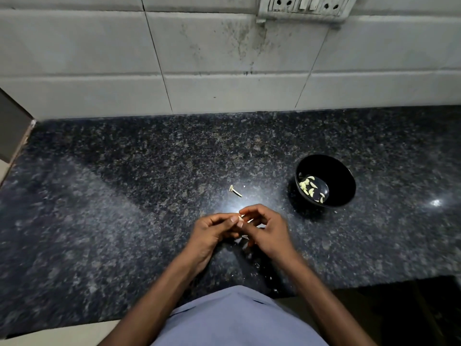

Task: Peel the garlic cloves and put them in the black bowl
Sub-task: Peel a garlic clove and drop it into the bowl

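Over dark granite counter (124, 196), both hands pinch a pale, half-peeled garlic clove (245, 220).

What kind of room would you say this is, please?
Most likely a home kitchen: a speckled dark granite countertop against a tiled wall with a socket panel, and peeled garlic cloves in a black bowl.

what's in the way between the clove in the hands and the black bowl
Nothing visible. The garlic clove is pinched between the left hand and right hand; the black bowl sits open-topped to the right and farther back, with only bare countertop between.
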